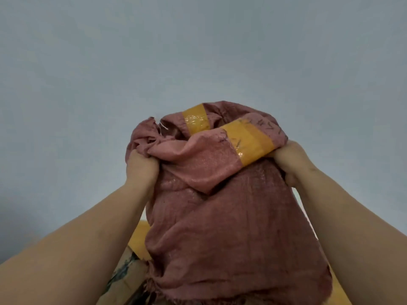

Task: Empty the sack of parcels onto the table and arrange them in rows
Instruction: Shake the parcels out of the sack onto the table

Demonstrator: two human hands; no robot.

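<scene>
While both hands grip, sack (220,216) hangs between fingers (143,164)

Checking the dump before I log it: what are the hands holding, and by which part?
Both hold the pink sack, raised: left hand grips bunched fabric at its upper end, right hand grips beside the yellow tape.

Unidentifiable indoor room: plain grey-blue wall (198,51), yellow table (141,236).

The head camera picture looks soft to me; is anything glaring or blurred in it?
Head view: light is even and flat, the pale grey wall unshadowed; glare shows on the shiny yellow tape strips of the reddish-pink woven sack; the whole frame is slightly soft, and the forearms bulge at the lower corners from the wide lens.
</scene>
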